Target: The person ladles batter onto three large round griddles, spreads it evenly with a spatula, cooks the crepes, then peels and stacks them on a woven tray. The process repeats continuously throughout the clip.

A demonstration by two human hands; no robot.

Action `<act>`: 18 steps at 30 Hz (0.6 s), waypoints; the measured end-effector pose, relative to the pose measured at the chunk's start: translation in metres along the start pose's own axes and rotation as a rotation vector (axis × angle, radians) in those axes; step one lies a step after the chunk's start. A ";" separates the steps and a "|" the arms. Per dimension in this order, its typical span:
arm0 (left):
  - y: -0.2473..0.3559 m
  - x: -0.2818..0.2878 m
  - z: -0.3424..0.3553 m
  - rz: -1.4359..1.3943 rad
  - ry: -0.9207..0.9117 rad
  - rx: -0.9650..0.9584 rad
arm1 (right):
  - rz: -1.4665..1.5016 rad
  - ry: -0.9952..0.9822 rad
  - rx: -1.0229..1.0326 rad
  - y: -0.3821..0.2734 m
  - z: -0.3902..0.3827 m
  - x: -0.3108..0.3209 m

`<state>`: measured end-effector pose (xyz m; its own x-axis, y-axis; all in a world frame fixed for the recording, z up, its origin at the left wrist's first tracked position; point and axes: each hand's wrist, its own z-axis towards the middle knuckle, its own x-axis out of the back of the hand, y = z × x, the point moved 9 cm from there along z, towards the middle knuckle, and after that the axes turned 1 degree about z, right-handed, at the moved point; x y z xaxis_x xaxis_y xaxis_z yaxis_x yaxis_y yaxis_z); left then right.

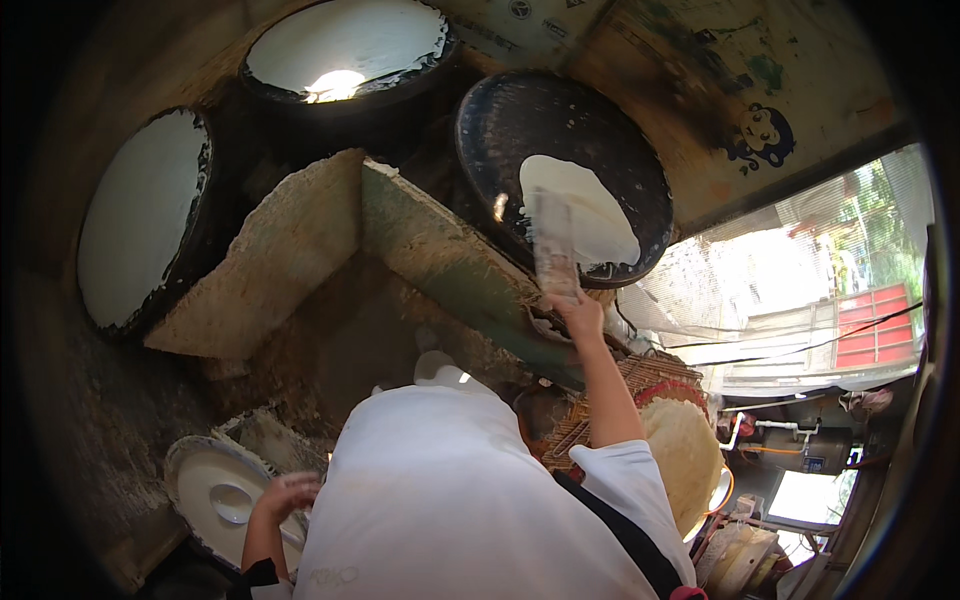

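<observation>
My right hand (578, 316) is closed round the near end of a flat, pale spreader (554, 238), blurred by motion. The spreader reaches over a round black griddle (500, 125) and overlaps a patch of white batter (600, 215) on its near right part. Down at the left, my left hand (288, 493) hangs beside a wide basin (180, 462) of white batter. Its fingers look loosely bent and apart, with nothing seen in them. A small round bowl or ladle (231, 503) sits in that basin.
Batter sheets cover the left griddle (145, 225) and the far griddle (345, 45), both with ragged edges. Upright panels (285, 255) stand between me and the griddles. A pale stack of flat rounds (682, 455) lies by woven straw matting (570, 430) at my right.
</observation>
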<state>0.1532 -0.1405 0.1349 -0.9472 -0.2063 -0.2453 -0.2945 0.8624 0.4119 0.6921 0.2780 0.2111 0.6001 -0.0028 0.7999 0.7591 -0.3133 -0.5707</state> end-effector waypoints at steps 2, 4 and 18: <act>0.057 -0.016 0.025 0.008 -0.039 -0.151 | -0.278 0.020 0.031 -0.025 -0.010 -0.003; 0.087 -0.027 0.040 0.021 -0.038 -0.199 | -0.470 0.081 0.040 -0.033 -0.011 0.007; 0.098 -0.018 0.079 0.112 0.007 -0.193 | 0.288 0.090 -0.206 0.019 0.023 0.030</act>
<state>0.1511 -0.0158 0.1104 -0.9761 -0.1180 -0.1827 -0.2054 0.7758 0.5966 0.7305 0.2941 0.2196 0.7502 -0.1993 0.6305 0.4901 -0.4726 -0.7324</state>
